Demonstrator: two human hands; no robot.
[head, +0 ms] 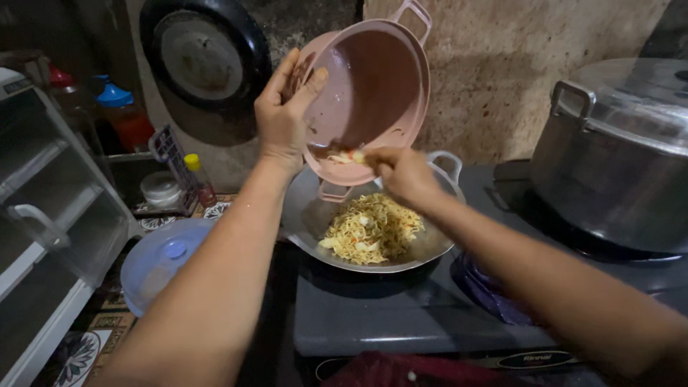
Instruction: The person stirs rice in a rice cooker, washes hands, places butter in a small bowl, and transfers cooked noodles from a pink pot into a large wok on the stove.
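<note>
Head view: the left hand grips the rim of a pink two-handled bowl, tilted over a metal wok of yellow noodles on the stove; the right hand, fingers pinched together, scrapes scraps from the bowl's lower edge.

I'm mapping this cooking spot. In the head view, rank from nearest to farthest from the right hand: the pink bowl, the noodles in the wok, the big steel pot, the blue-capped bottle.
1. Pink bowl: tilted up, touching the right hand.
2. Noodles: just below, in the wok.
3. Big steel pot: off to the right.
4. Blue-capped bottle: far left, at the back.
</note>
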